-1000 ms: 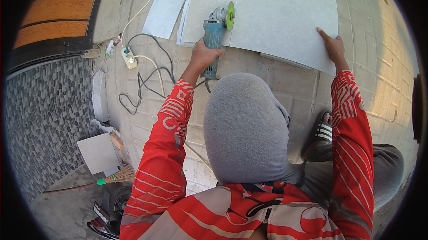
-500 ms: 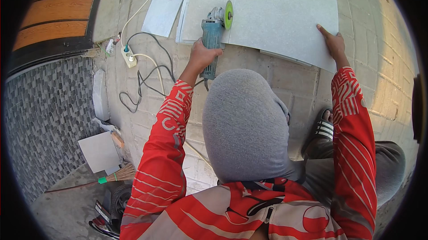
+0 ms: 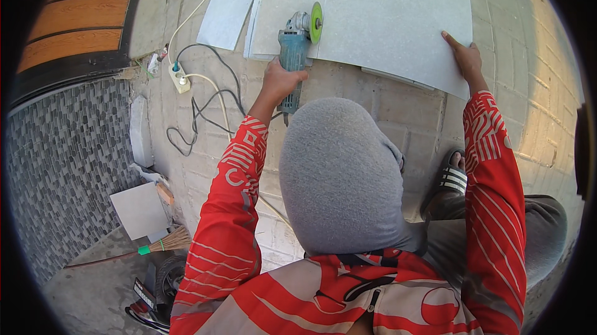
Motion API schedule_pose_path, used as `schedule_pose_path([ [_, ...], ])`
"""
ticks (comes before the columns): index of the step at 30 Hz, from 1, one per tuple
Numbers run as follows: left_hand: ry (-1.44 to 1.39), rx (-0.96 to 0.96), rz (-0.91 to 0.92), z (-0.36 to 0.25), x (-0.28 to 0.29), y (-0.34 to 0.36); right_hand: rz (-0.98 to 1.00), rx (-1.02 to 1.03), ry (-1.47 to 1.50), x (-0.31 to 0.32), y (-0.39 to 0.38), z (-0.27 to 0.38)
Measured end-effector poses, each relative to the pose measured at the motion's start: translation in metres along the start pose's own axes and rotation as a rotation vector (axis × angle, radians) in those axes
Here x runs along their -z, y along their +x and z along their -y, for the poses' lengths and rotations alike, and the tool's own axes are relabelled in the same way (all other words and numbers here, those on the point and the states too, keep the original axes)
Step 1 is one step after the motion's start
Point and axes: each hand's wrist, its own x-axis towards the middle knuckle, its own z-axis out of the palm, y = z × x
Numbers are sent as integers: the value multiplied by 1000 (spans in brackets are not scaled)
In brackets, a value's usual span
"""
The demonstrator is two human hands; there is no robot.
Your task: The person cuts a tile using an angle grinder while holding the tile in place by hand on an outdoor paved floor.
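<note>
My left hand [image 3: 281, 81] is wrapped round the teal body of an angle grinder [image 3: 292, 55]. The grinder's green disc [image 3: 316, 23] stands on edge over a large pale grey tile [image 3: 398, 18], close to a thin line running up its face. Whether the disc touches the tile or spins, I cannot tell. At the tile's near right corner, my right hand [image 3: 465, 61] grips the edge, one digit lying on top and the others around the side. A narrower light piece of tile [image 3: 229, 5] lies to the left, partly out of view.
A dark cord [image 3: 205, 108] loops over the paving to a white power strip [image 3: 180, 79] at left. Near the patterned wall [image 3: 68, 167] are a small square tile [image 3: 140, 210], a broom [image 3: 171, 240] and a wheel [image 3: 169, 276]. My sandalled foot [image 3: 453, 176] is at right.
The grinder and my left hand have shifted very slightly left and down. My right hand stays on the tile's corner.
</note>
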Motion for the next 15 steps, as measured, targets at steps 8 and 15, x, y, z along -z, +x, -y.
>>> schedule_pose_path([
  [8, 51, 11, 7, -7, 4, -13, -7, 13, -6, -1, -2, 1],
  [15, 85, -11, -6, 2, 6, -15, 4, 15, 15, -2, -2, 1],
])
